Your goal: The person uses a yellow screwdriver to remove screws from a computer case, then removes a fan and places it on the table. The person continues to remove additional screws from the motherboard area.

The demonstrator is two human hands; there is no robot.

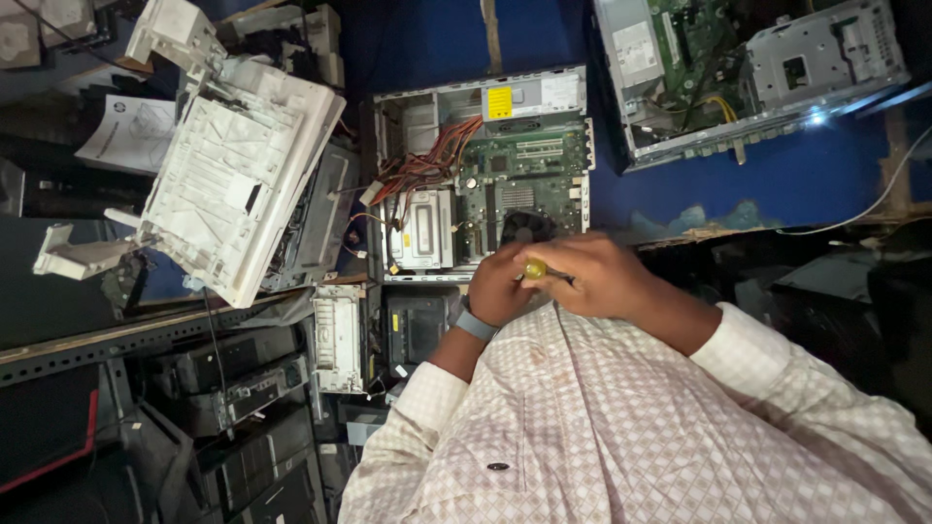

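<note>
PC case (pixel 482 175): open on the blue bench (pixel 777 184), at 12 o'clock from my hands; side cover off, board, orange wiring and drive cage bare.
Progress: I judge the strip-down partly done; fan (pixel 525 226), board and drive remain in place.
Screwdriver (pixel 535 269): yellow handle, at the case's near edge, by the fan.
Right hand (pixel 594 275): fingers clamped on the screwdriver, wrist bent inward.
Left hand (pixel 498 283): fingers curled against the handle's tip end; I cannot tell if they grip it.
Second case (pixel 748 68): at 2 o'clock, also open.
</note>
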